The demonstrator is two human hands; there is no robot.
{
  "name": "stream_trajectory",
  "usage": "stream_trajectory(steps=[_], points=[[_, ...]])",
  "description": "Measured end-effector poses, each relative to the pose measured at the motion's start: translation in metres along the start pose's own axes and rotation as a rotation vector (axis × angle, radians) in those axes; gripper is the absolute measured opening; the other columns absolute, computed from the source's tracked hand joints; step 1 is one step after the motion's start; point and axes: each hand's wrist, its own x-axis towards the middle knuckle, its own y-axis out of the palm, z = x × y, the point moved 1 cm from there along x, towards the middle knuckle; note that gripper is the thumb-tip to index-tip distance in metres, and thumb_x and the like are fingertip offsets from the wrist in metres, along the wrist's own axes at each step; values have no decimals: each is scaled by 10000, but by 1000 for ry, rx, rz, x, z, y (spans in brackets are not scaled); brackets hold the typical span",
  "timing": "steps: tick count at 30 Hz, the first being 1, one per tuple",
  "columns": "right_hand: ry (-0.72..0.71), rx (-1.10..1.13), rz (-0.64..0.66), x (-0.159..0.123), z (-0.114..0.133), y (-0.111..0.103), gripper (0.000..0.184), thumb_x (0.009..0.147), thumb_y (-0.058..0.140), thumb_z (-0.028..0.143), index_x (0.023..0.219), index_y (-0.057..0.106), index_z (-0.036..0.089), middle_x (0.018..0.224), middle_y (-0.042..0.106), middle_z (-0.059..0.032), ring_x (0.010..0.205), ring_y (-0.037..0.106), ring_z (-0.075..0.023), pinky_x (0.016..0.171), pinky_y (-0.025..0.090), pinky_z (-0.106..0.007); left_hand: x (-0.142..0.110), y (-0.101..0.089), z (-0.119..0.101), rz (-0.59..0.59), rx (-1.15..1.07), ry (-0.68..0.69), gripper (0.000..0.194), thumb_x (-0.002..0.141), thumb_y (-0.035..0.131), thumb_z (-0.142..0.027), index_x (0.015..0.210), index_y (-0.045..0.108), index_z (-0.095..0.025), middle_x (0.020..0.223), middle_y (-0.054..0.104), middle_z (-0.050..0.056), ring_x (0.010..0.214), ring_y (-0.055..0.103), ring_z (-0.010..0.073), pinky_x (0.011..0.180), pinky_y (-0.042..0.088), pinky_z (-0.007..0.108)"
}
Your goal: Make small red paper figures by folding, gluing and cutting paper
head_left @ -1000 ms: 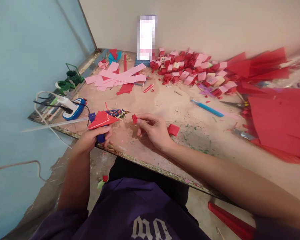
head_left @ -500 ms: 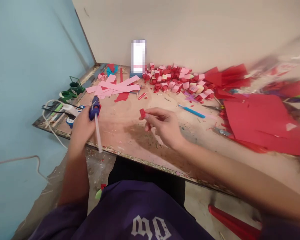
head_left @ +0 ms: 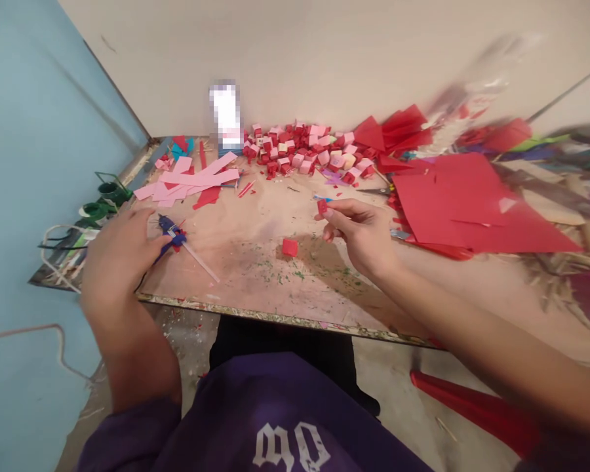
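Observation:
My left hand [head_left: 118,252] is open, its fingers spread and curved over the near left of the table. Beside its thumb a blue hot glue gun [head_left: 168,227] lies on the wood, a clear glue stick [head_left: 200,261] poking out of its back end. Between thumb and forefinger, my right hand [head_left: 366,236] pinches a small folded red paper piece [head_left: 322,208] above the table. Below and left of that hand, a small red paper cube [head_left: 290,247] rests on the tabletop. A blue pen-like tool [head_left: 321,198] is mostly hidden behind the right hand.
Pink paper strips [head_left: 191,180] lie at the back left, near a propped-up phone [head_left: 226,117]. Many red and pink paper cubes [head_left: 305,154] are heaped along the wall. Large red sheets [head_left: 447,203] and scissors [head_left: 373,191] lie right. Green tape-like holders [head_left: 113,191] stand at the left edge.
My left hand has let go of the glue gun, which now lies on the table. My right hand has moved right with the red paper piece, and the red cube has come into view.

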Motion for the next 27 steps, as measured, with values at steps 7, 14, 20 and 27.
stream_trajectory(steps=[7, 14, 20, 27], points=[[4, -27, -16, 5, -12, -11, 168, 765, 874, 322, 804, 785, 185, 700, 720, -1, 490, 597, -102, 501, 502, -269, 35, 90, -136, 625, 218, 643, 493, 801, 853, -358, 1267, 726, -262, 1287, 714, 75, 1150, 668, 339, 954, 487, 371], [27, -7, -21, -3, -15, -13, 153, 762, 880, 311, 786, 802, 182, 737, 736, -10, 474, 573, -99, 485, 477, -277, 46, 143, -128, 759, -3, 622, 257, 832, 724, -214, 1084, 769, -223, 1028, 743, 57, 952, 669, 260, 872, 484, 355], [-11, -39, -71, -6, -16, -15, 110, 796, 854, 289, 801, 801, 193, 721, 720, -6, 484, 551, -101, 494, 466, -285, 72, 155, -117, 769, -632, 234, 343, 804, 815, -304, 1119, 744, -188, 941, 731, 33, 820, 678, 175, 735, 541, 286], [-35, -86, -80, -10, -11, -19, 85, 833, 844, 295, 826, 802, 221, 621, 657, 20, 468, 532, -110, 469, 439, -284, 68, 169, -112, 701, -1297, -99, 447, 843, 857, -389, 1185, 642, -201, 883, 685, 9, 717, 677, 141, 569, 525, 228]])
